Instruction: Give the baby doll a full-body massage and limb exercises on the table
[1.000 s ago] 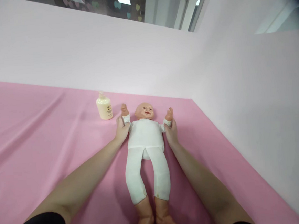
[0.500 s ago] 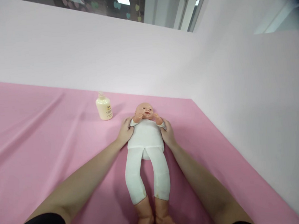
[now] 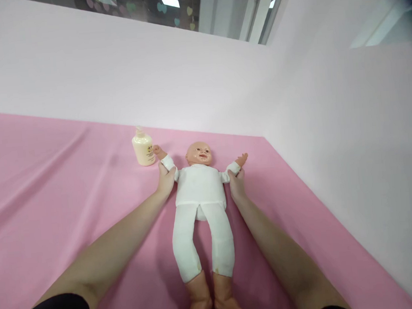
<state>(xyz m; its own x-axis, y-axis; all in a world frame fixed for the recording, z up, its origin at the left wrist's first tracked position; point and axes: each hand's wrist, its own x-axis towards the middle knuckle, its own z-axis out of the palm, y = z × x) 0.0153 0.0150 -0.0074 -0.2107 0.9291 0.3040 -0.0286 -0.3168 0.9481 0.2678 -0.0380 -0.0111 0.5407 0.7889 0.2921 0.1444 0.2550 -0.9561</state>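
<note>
A wide pink sheet (image 3: pixel 51 185) covers a flat surface that fills the lower part of the view, with pale walls (image 3: pixel 186 80) rising behind it and to the right. Lying face up in the middle of the sheet is a baby doll (image 3: pixel 201 193) in a white top and white leggings, head away from the viewer, bare feet nearest the viewer. Its arms are spread out to either side.

Two bare forearms reach in from the bottom edge, one along each side of the doll. The left hand (image 3: pixel 166 180) is closed around the doll's sleeved arm on the left of the view, near the wrist. The right hand (image 3: pixel 237 184) grasps the doll's other sleeved arm, with the doll's small hand poking out just beyond the fingers.

A small cream pump bottle (image 3: pixel 143 149) stands upright on the sheet just beyond the left hand; the doll's outstretched hand appears to touch it or lie right beside it. What it contains is not visible, and its label is too small to read.

The doll's feet are partly cut off by the bottom edge. The top right corner is darkened and blurred.
</note>
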